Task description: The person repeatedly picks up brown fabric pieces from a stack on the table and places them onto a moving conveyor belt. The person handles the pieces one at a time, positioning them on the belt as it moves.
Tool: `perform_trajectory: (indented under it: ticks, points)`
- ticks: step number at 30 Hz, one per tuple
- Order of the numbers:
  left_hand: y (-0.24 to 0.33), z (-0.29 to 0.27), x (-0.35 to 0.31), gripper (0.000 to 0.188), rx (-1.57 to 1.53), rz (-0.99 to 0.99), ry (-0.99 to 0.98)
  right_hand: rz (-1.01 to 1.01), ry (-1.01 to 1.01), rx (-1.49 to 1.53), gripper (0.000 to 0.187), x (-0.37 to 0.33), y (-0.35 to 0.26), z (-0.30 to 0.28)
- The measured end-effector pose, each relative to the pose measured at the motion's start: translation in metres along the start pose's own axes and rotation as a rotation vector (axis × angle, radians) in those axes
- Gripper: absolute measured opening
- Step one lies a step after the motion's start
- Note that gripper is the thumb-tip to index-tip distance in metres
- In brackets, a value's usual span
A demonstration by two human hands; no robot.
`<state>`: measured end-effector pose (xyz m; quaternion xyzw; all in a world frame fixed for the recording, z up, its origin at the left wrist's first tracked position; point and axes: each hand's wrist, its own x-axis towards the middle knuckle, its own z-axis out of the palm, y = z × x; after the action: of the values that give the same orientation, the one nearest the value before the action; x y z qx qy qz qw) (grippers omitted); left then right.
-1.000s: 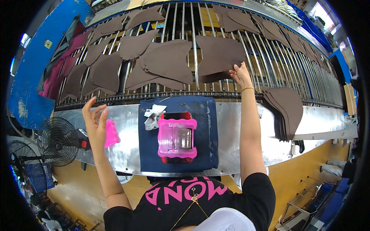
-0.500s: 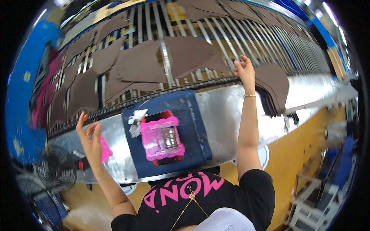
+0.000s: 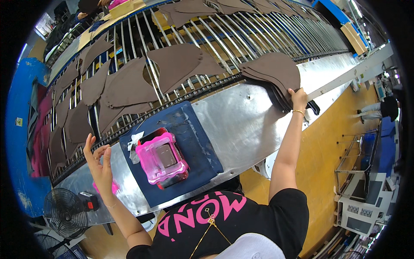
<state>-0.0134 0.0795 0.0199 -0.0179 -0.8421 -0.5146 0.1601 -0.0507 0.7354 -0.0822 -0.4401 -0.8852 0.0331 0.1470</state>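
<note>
At the right, my right hand (image 3: pixel 298 99) is closed at the lower edge of a stack of brown cut pieces (image 3: pixel 276 71). The fingers seem to pinch that edge; how many layers they hold is hidden. The stack overhangs the slatted conveyor's near edge onto the metal table. Off to the left, my left hand (image 3: pixel 100 166) is raised with fingers apart and nothing in it. Between my hands, a pink scalloped-rim container (image 3: pixel 151 166) rests on a dark blue pad (image 3: pixel 194 142), with a grey rectangular insert showing inside it.
Brown cut pieces (image 3: pixel 129 82) lie spread along the slatted conveyor (image 3: pixel 241 41). Crumpled white paper (image 3: pixel 134 141) sits beside the container. A black fan (image 3: pixel 65 211) stands at lower left, near a pink item (image 3: pixel 113 187). A long metal bar (image 3: pixel 345 77) extends beyond my right hand.
My right hand has come down from above the conveyor to the stack's near edge. My left hand stays raised and open. The view has turned and shifted.
</note>
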Motion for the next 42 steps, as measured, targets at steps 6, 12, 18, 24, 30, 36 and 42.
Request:
perform_trajectory:
  ticks: [6, 12, 18, 24, 30, 36, 42]
  points:
    - [-0.007, -0.019, -0.011, 0.059, 0.038, -0.037, 0.021, -0.091, -0.124, 0.125, 0.038, 0.044, 0.015, -0.015]
    - [0.011, -0.001, -0.008, 0.056, 0.043, 0.067, -0.018, -0.412, 0.015, 0.45, 0.031, -0.015, -0.071, -0.129]
    - [0.05, 0.045, 0.009, 0.055, -0.191, 0.125, -0.111, -0.54, -0.268, 1.104, 0.026, -0.124, -0.142, -0.194]
    - [0.045, 0.012, 0.004, 0.027, -0.565, -0.257, -0.094, -0.753, -0.736, 1.542, 0.024, -0.229, -0.202, -0.176]
    - [0.047, -0.06, -0.023, 0.017, -0.122, -0.195, 0.033, -0.887, -1.075, 1.54, 0.026, -0.275, -0.23, -0.173]
    - [0.04, -0.112, -0.048, 0.013, 0.27, 0.086, 0.235, -1.383, -0.631, 1.149, 0.008, -0.301, -0.241, -0.144]
    - [0.046, -0.104, -0.052, 0.012, 0.305, 0.035, 0.163, -1.615, -0.421, 1.035, 0.017, -0.295, -0.234, -0.128]
